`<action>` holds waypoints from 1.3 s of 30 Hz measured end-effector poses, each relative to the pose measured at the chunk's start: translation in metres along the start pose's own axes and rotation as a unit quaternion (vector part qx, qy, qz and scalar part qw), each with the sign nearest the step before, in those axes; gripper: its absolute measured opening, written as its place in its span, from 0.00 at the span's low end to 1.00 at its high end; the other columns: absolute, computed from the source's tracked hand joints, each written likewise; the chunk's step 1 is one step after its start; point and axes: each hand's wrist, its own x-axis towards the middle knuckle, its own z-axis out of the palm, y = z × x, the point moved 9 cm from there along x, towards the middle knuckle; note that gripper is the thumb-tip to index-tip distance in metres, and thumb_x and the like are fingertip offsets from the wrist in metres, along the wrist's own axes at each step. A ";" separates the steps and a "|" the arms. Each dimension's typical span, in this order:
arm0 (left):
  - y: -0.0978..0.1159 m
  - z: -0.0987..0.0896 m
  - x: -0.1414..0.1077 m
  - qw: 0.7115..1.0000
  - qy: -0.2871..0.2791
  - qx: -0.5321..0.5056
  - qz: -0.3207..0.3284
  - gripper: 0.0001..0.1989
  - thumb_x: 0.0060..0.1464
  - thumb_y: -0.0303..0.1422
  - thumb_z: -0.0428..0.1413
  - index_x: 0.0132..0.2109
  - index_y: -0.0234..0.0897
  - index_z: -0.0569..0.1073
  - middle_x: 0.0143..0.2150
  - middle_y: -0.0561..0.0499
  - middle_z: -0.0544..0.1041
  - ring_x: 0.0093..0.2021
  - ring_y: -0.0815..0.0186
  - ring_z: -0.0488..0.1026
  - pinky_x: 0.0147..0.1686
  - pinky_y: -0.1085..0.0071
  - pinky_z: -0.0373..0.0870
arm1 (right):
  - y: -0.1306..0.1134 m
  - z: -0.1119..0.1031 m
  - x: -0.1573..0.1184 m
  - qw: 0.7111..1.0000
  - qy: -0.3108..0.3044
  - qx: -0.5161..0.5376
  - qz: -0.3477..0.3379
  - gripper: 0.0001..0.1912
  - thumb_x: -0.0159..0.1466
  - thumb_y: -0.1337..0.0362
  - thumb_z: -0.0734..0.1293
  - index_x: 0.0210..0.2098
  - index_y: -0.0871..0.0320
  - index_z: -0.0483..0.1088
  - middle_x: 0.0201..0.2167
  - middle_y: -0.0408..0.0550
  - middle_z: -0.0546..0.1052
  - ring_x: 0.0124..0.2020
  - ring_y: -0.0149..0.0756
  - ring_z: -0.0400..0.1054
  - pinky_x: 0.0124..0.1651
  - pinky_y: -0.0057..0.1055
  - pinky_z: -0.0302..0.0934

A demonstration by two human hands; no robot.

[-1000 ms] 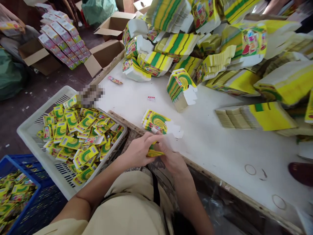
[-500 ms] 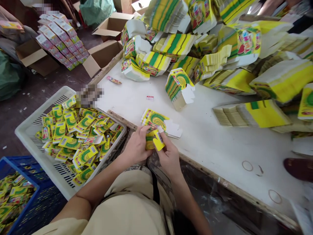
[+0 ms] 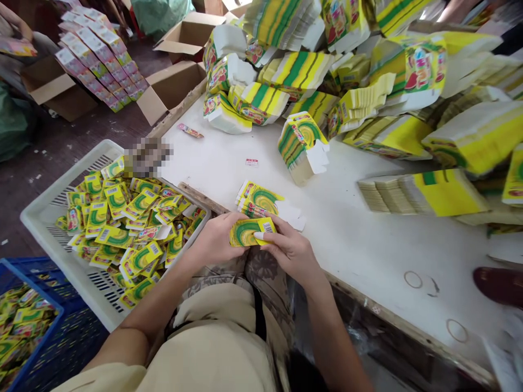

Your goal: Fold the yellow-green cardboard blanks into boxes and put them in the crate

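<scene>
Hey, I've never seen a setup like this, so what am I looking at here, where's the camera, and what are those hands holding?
There is no machine here: a person works with two bare hands. The view comes from one camera worn on the head, looking forward and down, so the person's own lap and arms show at the bottom.

The left hand and right hand hold a small yellow-and-green box between them, in front of the white tabletop. Just beyond lie a few flat cartons, with big bundles of folded cartons farther back. To the left, a white basket and a blue crate hold many small yellow boxes.
</scene>
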 end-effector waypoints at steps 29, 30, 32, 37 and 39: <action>-0.039 0.023 -0.017 0.925 0.066 -0.343 -0.152 0.32 0.47 0.51 0.65 0.53 0.36 0.69 0.50 0.40 0.78 0.52 0.55 0.75 0.51 0.57 0.73 | 0.031 -0.009 0.007 0.967 0.179 0.025 0.180 0.18 0.60 0.63 0.69 0.47 0.54 0.60 0.34 0.43 0.72 0.35 0.37 0.69 0.41 0.36 0.67; -0.029 0.031 -0.010 0.897 0.077 -0.414 -0.132 0.34 0.45 0.55 0.64 0.51 0.36 0.69 0.48 0.40 0.78 0.51 0.54 0.75 0.51 0.57 0.73 | 0.021 -0.001 0.007 0.971 0.152 0.071 0.171 0.18 0.61 0.63 0.70 0.46 0.53 0.60 0.34 0.43 0.71 0.34 0.35 0.69 0.39 0.35 0.67; -0.019 0.034 0.001 0.842 0.133 -0.509 -0.118 0.34 0.48 0.61 0.57 0.48 0.37 0.70 0.44 0.42 0.78 0.49 0.54 0.75 0.48 0.58 0.73 | 0.003 0.021 0.006 0.970 0.095 0.165 0.154 0.18 0.62 0.63 0.69 0.47 0.52 0.60 0.33 0.41 0.70 0.33 0.34 0.68 0.37 0.32 0.67; -0.029 0.014 0.004 0.792 0.299 -0.505 -0.168 0.31 0.54 0.66 0.42 0.35 0.40 0.65 0.31 0.49 0.69 0.38 0.61 0.72 0.40 0.62 0.73 | -0.014 0.061 -0.003 0.955 0.058 0.247 0.151 0.22 0.61 0.61 0.70 0.53 0.52 0.61 0.39 0.45 0.70 0.39 0.35 0.67 0.42 0.34 0.66; -0.034 0.009 -0.001 0.798 0.321 -0.478 -0.178 0.28 0.55 0.63 0.46 0.33 0.40 0.63 0.30 0.50 0.66 0.37 0.63 0.70 0.41 0.64 0.72 | -0.009 0.070 -0.003 0.959 0.044 0.227 0.161 0.22 0.60 0.60 0.71 0.52 0.54 0.64 0.38 0.45 0.71 0.38 0.36 0.66 0.42 0.34 0.65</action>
